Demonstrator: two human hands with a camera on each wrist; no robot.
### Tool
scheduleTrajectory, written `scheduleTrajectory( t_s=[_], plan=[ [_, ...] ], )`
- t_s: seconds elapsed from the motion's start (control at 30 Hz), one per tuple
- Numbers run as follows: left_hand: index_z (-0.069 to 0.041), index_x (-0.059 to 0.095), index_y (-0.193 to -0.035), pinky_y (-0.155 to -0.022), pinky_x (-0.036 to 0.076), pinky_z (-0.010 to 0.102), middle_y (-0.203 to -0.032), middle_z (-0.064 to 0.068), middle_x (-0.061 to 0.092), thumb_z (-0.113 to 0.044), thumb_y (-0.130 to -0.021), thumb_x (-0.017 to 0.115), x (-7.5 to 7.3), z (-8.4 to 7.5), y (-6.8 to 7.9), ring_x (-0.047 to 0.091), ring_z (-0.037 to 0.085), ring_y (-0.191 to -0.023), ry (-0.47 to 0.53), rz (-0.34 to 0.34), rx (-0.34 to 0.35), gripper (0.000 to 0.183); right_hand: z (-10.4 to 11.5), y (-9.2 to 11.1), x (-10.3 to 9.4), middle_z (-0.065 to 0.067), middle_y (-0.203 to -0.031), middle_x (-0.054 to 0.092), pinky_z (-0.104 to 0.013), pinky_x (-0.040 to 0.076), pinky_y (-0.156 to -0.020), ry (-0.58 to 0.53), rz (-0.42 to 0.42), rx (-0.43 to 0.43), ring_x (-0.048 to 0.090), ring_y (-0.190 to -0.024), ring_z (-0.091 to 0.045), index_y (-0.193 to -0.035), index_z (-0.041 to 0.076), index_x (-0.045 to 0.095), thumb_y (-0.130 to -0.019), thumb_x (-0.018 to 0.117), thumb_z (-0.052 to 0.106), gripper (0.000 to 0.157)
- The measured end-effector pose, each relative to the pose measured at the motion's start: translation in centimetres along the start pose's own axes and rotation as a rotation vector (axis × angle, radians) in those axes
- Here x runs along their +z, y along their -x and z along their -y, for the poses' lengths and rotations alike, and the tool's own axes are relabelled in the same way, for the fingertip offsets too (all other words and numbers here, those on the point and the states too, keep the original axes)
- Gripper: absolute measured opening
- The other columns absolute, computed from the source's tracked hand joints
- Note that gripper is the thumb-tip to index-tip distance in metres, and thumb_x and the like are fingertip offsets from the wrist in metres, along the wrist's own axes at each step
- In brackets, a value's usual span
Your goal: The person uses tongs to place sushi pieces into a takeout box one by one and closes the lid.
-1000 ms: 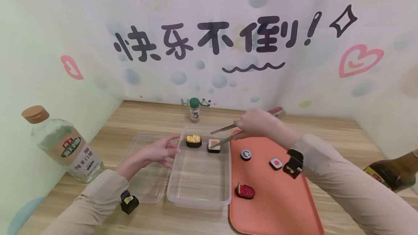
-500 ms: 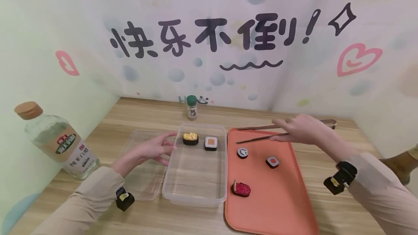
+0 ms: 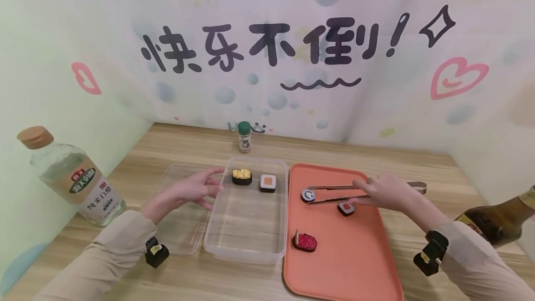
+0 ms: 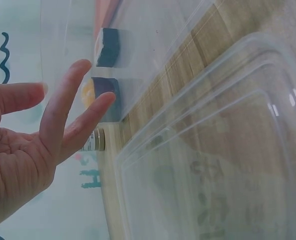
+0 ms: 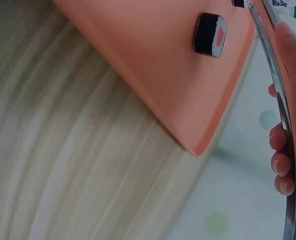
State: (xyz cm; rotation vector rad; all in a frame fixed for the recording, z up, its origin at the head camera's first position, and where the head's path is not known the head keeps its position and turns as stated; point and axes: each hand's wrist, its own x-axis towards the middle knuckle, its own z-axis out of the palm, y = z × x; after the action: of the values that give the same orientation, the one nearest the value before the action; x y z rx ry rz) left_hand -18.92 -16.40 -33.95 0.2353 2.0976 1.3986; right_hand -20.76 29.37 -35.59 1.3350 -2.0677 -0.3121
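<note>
My right hand grips metal tongs over the orange tray. The tongs' tips stand on either side of a round sushi roll; whether they touch it I cannot tell. A sushi roll with a red centre lies just below the tongs, and a red-topped sushi sits lower on the tray. My left hand, fingers spread, is at the left rim of a clear plastic box. Inside the box are a yellow-topped sushi and a square roll with an orange centre.
A clear lid lies left of the box, under my left forearm. Behind the box stands a green-capped spice jar. A large vinegar bottle is at the left, a brown bottle at the right edge.
My right hand has drawn the tongs away from the square roll, which stays in the box, and brought them to the round roll on the tray. My left hand has kept its place.
</note>
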Motion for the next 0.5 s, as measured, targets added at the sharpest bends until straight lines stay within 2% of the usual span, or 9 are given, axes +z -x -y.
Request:
scheduleTrajectory(
  t_s=[0.2,0.4,0.5],
  plan=[
    [-0.002,0.006,-0.145,-0.069,0.060,0.031,-0.140,0.037,0.022,-0.007,-0.093,0.044,0.04,-0.19,0.13,0.045,0.046,-0.118,0.003,0.010,0.004,0.065,0.20,-0.24,-0.26,0.008,-0.048,0.016,-0.014,-0.001,-0.045,-0.015,0.038,0.043,0.003,-0.044,-0.004,-0.080,0.013,0.045,-0.093,0.015,0.058,0.056],
    [-0.003,0.008,-0.146,-0.070,0.060,0.032,-0.140,0.037,0.024,-0.006,-0.093,0.044,-0.05,-0.16,0.03,0.046,0.045,-0.117,0.011,-0.002,-0.008,0.064,0.24,-0.21,-0.22,0.009,-0.049,0.009,-0.014,-0.004,-0.049,-0.024,0.024,0.038,-0.001,-0.047,-0.004,-0.077,0.013,0.042,-0.093,0.016,0.057,0.053],
    [-0.003,0.007,-0.146,-0.070,0.060,0.033,-0.140,0.037,0.024,-0.006,-0.093,0.045,-0.06,-0.04,-0.06,0.046,0.045,-0.117,0.011,-0.002,-0.010,0.065,0.25,-0.25,-0.24,0.010,-0.049,0.010,-0.014,-0.003,-0.049,-0.034,0.033,0.039,-0.001,-0.047,-0.003,-0.077,0.013,0.043,-0.093,0.017,0.057,0.054]
  ],
)
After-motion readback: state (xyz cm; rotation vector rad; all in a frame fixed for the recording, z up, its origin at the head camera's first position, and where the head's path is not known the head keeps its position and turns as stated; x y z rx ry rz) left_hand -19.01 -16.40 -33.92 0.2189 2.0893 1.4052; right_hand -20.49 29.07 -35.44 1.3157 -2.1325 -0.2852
